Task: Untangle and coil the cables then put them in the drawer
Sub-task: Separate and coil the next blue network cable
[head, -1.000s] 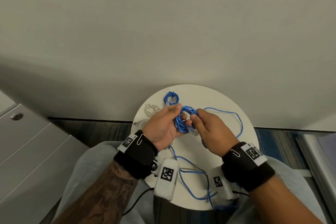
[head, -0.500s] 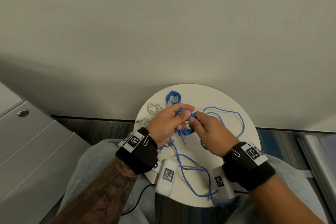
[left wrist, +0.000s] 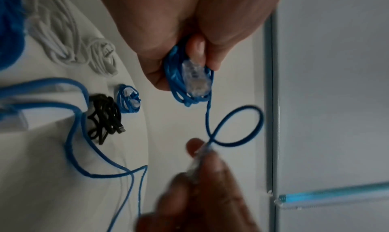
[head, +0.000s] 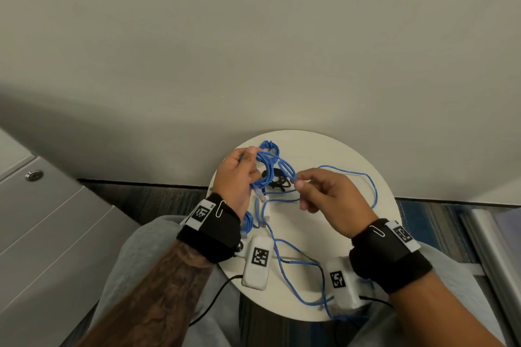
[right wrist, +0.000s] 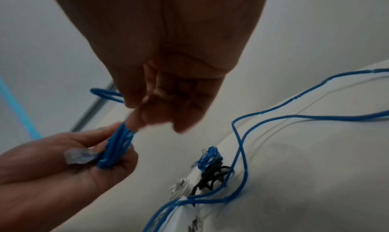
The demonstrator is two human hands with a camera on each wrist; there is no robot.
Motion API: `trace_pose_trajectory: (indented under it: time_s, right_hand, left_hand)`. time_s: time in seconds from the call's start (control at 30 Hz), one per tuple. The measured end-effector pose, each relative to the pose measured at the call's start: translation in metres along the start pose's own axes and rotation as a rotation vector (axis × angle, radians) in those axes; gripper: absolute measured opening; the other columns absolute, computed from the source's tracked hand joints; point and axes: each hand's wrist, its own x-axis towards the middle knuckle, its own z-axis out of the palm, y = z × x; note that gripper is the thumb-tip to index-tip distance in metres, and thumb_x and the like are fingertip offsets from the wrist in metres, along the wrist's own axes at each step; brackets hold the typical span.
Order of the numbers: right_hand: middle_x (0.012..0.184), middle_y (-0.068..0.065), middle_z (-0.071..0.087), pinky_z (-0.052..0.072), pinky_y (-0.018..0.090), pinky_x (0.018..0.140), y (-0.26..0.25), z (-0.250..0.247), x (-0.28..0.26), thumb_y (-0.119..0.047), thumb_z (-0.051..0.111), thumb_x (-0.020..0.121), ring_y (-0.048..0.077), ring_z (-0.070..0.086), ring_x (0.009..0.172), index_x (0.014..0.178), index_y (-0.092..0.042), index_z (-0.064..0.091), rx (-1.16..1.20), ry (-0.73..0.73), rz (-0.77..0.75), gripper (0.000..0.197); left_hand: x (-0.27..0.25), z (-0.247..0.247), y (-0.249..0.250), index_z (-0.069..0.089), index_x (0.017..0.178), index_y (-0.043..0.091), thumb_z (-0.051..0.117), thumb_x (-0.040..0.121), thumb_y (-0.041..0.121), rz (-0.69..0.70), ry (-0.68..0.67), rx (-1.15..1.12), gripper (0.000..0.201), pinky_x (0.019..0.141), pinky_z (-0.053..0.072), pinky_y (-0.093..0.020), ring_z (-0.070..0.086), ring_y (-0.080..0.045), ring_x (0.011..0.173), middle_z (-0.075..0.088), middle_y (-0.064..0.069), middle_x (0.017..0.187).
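Above the round white table (head: 352, 155), my left hand (head: 248, 166) grips a blue coil (head: 266, 167) of network cable, whose clear plug (left wrist: 195, 77) lies against my fingers. My right hand (head: 298, 182) pinches the same cable's free end (left wrist: 202, 152), and a small loop (left wrist: 238, 125) stands between the two hands. A second blue cable (head: 369, 183) trails loose across the table. On the table lie a small wound blue coil (left wrist: 128, 99), a black cable tangle (head: 277, 182) and white cables (left wrist: 71, 40). The head view hides the white cables behind my left hand.
A grey drawer cabinet (head: 56, 228) with a round lock (head: 33, 175) stands to my left. Another blue bundle (head: 248, 222) lies by my left wrist. The table sits against a plain wall (head: 253, 65), and my lap is under its near edge.
My hands have drawn apart: the right hand has pulled the cable end out to the right, and the left has lifted the coil farther away. The black tangle now shows between them.
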Motion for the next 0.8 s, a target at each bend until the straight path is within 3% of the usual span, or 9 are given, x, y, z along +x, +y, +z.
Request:
trace_pose_trajectory:
  time_s: [0.07, 0.13, 0.27, 0.33, 0.4, 0.5, 0.57, 0.67, 0.8]
  right_hand:
    - [0.081, -0.005, 0.073, 0.051, 0.018, 0.075, 0.008, -0.003, 0.003, -0.029, 0.063, 0.097, 0.006, 0.064, 0.074, 0.098, -0.024, 0.071, -0.166, -0.019, 0.01, 0.009]
    - [0.091, -0.014, 0.07, 0.047, 0.019, 0.078, 0.017, -0.005, 0.006, -0.032, 0.064, 0.095, 0.001, 0.062, 0.084, 0.095, -0.028, 0.073, -0.408, -0.031, 0.037, 0.01]
    - [0.08, -0.012, 0.062, 0.045, 0.025, 0.073, 0.021, -0.013, 0.01, -0.023, 0.055, 0.098, 0.005, 0.056, 0.076, 0.111, -0.038, 0.066, -0.59, -0.12, 0.1, 0.023]
    - [0.088, -0.019, 0.062, 0.044, 0.023, 0.081, 0.017, -0.011, 0.01, -0.016, 0.049, 0.099, 0.0, 0.055, 0.083, 0.111, -0.04, 0.064, -0.52, -0.178, 0.077, 0.031]
    - [0.094, -0.018, 0.064, 0.043, 0.023, 0.085, 0.009, -0.007, 0.008, -0.013, 0.042, 0.095, -0.001, 0.056, 0.088, 0.093, -0.032, 0.066, -0.364, -0.176, 0.02, 0.032]
    - [0.076, -0.016, 0.056, 0.04, 0.02, 0.075, -0.006, -0.005, 0.003, -0.024, 0.039, 0.085, 0.004, 0.049, 0.076, 0.077, -0.025, 0.055, -0.143, -0.105, -0.055, 0.018]
    - [0.078, -0.009, 0.051, 0.041, 0.03, 0.08, -0.012, -0.006, 0.0, -0.038, 0.045, 0.089, 0.016, 0.049, 0.081, 0.077, -0.021, 0.05, -0.02, -0.063, -0.059, 0.022]
    - [0.09, -0.001, 0.055, 0.042, 0.024, 0.083, -0.007, -0.007, -0.002, -0.037, 0.047, 0.104, 0.014, 0.054, 0.088, 0.075, -0.026, 0.06, -0.094, 0.019, -0.092, 0.033]
    - [0.081, -0.013, 0.06, 0.045, 0.024, 0.077, -0.006, -0.003, 0.001, -0.035, 0.05, 0.102, 0.004, 0.054, 0.075, 0.079, -0.028, 0.065, -0.112, 0.083, -0.1, 0.028]
  left_hand:
    - [0.0, 0.0, 0.003, 0.062, 0.094, 0.009, 0.045, 0.103, 0.019, -0.057, -0.012, -0.116, 0.022, 0.054, 0.024, -0.021, 0.022, -0.007, 0.05, 0.027, 0.008, 0.054]
    - [0.003, -0.003, 0.006, 0.059, 0.09, 0.011, 0.043, 0.103, 0.022, -0.108, -0.02, -0.236, 0.024, 0.052, 0.024, -0.019, 0.022, -0.006, 0.047, 0.025, 0.008, 0.053]
    - [0.016, -0.024, 0.02, 0.055, 0.08, 0.019, 0.043, 0.103, 0.031, -0.126, 0.035, -0.425, 0.028, 0.059, 0.033, -0.025, 0.024, -0.006, 0.042, 0.026, 0.009, 0.049]
    - [0.019, -0.032, 0.025, 0.058, 0.08, 0.017, 0.041, 0.104, 0.031, -0.103, 0.074, -0.469, 0.033, 0.054, 0.041, -0.025, 0.024, -0.007, 0.04, 0.025, 0.008, 0.048]
    - [0.02, -0.034, 0.027, 0.06, 0.081, 0.016, 0.04, 0.104, 0.031, -0.103, 0.09, -0.458, 0.034, 0.055, 0.043, -0.025, 0.024, -0.008, 0.042, 0.025, 0.007, 0.048]
    - [0.022, -0.038, 0.023, 0.061, 0.08, 0.018, 0.042, 0.103, 0.033, -0.135, 0.126, -0.451, 0.034, 0.065, 0.042, -0.029, 0.024, -0.008, 0.044, 0.025, 0.007, 0.049]
    - [0.024, -0.04, 0.022, 0.061, 0.078, 0.019, 0.043, 0.103, 0.033, -0.157, 0.153, -0.456, 0.034, 0.068, 0.042, -0.03, 0.025, -0.008, 0.042, 0.026, 0.007, 0.049]
    - [0.021, -0.036, 0.024, 0.06, 0.081, 0.019, 0.044, 0.103, 0.032, -0.175, 0.133, -0.457, 0.03, 0.07, 0.041, -0.03, 0.025, -0.008, 0.042, 0.026, 0.007, 0.049]
    - [0.012, -0.023, 0.017, 0.054, 0.079, 0.02, 0.043, 0.103, 0.032, -0.244, 0.051, -0.466, 0.029, 0.074, 0.046, -0.031, 0.025, -0.009, 0.043, 0.024, 0.007, 0.048]
